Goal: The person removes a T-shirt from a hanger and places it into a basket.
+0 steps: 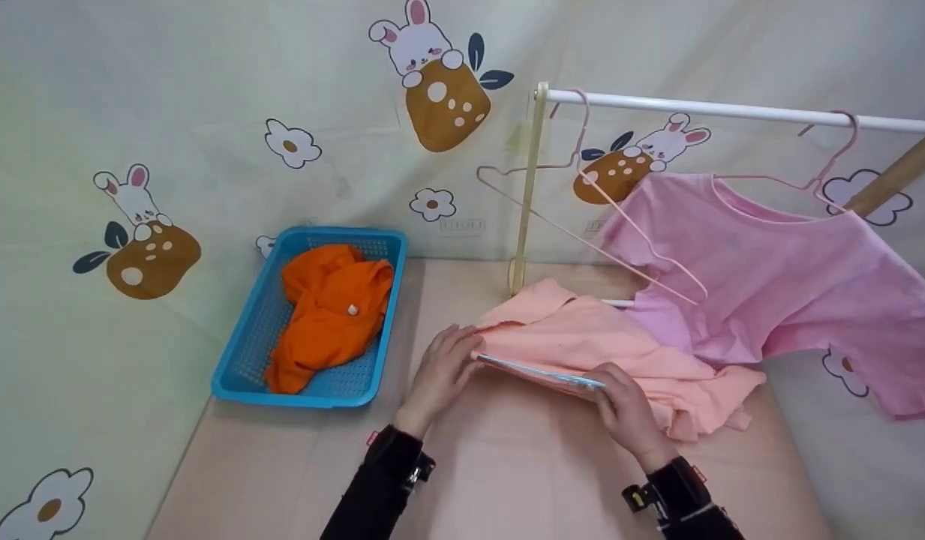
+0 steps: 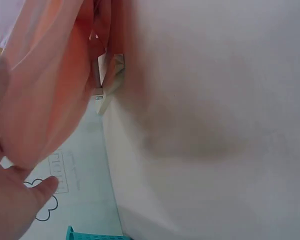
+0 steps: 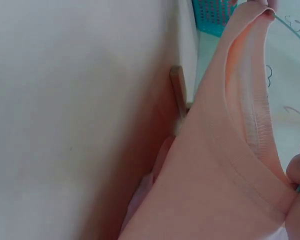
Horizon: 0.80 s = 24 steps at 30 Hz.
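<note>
A peach shirt is held up over the table, a light-blue hanger running along its neck opening. My left hand pinches the shirt's collar at the left end of the hanger. In the right wrist view the fingertips of that hand grip the collar edge, with the hanger's thin rod leading away from it. My right hand grips the hanger near the other side of the neck. The collar gapes between both hands. Most of the hanger is hidden by the cloth.
A blue basket with an orange garment stands at the left. Behind the peach shirt rises a rack with a white rail. A bare pink hanger and a pink shirt on another hanger hang from it.
</note>
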Available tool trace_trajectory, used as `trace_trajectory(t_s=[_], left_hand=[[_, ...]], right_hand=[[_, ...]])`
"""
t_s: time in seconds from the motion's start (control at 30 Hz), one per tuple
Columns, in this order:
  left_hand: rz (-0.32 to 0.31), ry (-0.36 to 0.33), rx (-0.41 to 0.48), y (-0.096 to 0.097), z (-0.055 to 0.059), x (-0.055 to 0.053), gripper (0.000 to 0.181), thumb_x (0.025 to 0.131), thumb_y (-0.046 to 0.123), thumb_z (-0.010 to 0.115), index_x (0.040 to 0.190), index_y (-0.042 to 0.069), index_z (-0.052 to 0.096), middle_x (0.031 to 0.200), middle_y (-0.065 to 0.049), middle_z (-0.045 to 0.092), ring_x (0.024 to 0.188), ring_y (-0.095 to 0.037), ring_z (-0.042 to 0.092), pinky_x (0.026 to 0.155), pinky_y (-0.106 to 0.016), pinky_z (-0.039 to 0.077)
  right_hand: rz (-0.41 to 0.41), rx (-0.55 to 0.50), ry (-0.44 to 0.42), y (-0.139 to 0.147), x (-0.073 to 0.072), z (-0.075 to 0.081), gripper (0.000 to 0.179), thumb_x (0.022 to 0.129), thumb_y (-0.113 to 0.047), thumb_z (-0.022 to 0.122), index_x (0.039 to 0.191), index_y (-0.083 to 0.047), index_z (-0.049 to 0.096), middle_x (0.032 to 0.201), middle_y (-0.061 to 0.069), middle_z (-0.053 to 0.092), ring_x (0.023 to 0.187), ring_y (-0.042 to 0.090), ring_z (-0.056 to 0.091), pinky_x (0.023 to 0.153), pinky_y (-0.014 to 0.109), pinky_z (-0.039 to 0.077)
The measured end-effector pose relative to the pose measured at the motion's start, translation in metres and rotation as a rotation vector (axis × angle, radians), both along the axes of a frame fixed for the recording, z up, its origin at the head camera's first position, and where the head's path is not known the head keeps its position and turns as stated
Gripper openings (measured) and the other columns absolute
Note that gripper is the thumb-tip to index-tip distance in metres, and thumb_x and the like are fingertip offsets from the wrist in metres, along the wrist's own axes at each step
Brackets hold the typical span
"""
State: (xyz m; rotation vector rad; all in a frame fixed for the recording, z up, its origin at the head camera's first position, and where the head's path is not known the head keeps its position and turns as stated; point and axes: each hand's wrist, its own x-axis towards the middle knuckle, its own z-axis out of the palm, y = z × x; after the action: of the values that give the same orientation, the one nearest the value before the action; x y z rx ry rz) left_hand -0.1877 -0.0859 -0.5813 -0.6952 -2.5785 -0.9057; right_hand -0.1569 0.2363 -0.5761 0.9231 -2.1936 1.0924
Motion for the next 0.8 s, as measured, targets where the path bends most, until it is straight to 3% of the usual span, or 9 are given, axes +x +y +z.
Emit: trace_trajectory(t_s=[0.07,0.13,0.23,0.4,0.53,0.63,0.8], left_hand=[[0.002,0.063,0.029,0.0,-0.003,-0.001,0.027,0.093,0.007,0.068,0.12,0.007,0.066,0.126,-0.01,0.062,0.123,-0.032,0.051,0.105,-0.044,0.041],[0.016,0.102,0.053,-0.001,-0.005,-0.001,0.024,0.091,-0.002,0.066,0.113,0.007,0.068,0.115,-0.008,0.066,0.115,-0.028,0.055,0.1,-0.039,0.045],[0.045,0.09,0.097,-0.003,-0.006,-0.001,0.026,0.088,-0.008,0.066,0.11,0.006,0.07,0.108,-0.007,0.069,0.109,-0.025,0.059,0.097,-0.037,0.048],[0.179,-0.088,0.234,-0.012,-0.003,0.001,0.03,0.089,-0.014,0.057,0.107,0.006,0.069,0.104,-0.008,0.07,0.099,-0.024,0.063,0.092,-0.04,0.051],[0.303,-0.242,0.307,-0.018,-0.002,0.001,0.019,0.096,-0.005,0.057,0.104,0.009,0.066,0.098,-0.004,0.07,0.087,-0.022,0.061,0.087,-0.04,0.054],[0.313,-0.295,0.271,-0.018,-0.005,0.004,0.012,0.099,0.005,0.059,0.105,0.01,0.067,0.099,-0.004,0.07,0.088,-0.023,0.062,0.087,-0.04,0.054],[0.233,-0.254,0.105,-0.006,-0.011,0.01,0.014,0.101,0.013,0.056,0.108,0.012,0.068,0.099,-0.005,0.071,0.093,-0.023,0.066,0.085,-0.04,0.053]], right_hand=[[-0.001,-0.016,-0.006,-0.003,0.0,0.001,0.011,0.1,-0.007,0.056,0.099,-0.007,0.067,0.092,0.003,0.06,0.079,0.015,0.055,0.074,0.024,0.043],[-0.012,-0.025,-0.021,-0.004,0.0,0.0,0.016,0.092,0.006,0.061,0.097,-0.007,0.067,0.092,0.002,0.06,0.079,0.014,0.055,0.074,0.023,0.043],[-0.034,-0.036,-0.049,-0.002,-0.001,-0.001,0.028,0.083,0.018,0.064,0.096,-0.007,0.067,0.093,0.003,0.061,0.082,0.015,0.057,0.078,0.022,0.044],[-0.093,-0.069,-0.087,0.007,-0.001,-0.004,0.026,0.083,0.02,0.062,0.092,-0.005,0.065,0.092,0.004,0.062,0.088,0.017,0.058,0.083,0.019,0.043],[-0.131,-0.1,-0.088,0.014,0.0,-0.002,0.03,0.08,0.026,0.06,0.087,-0.003,0.064,0.088,0.006,0.06,0.084,0.015,0.055,0.08,0.018,0.041],[-0.121,-0.115,-0.102,0.015,-0.002,0.001,0.03,0.079,0.029,0.058,0.086,0.0,0.062,0.085,0.01,0.059,0.081,0.018,0.054,0.077,0.018,0.041],[-0.087,-0.132,-0.137,0.001,-0.007,0.015,0.025,0.084,0.026,0.054,0.089,0.003,0.061,0.079,0.009,0.055,0.073,0.016,0.05,0.07,0.019,0.04]])
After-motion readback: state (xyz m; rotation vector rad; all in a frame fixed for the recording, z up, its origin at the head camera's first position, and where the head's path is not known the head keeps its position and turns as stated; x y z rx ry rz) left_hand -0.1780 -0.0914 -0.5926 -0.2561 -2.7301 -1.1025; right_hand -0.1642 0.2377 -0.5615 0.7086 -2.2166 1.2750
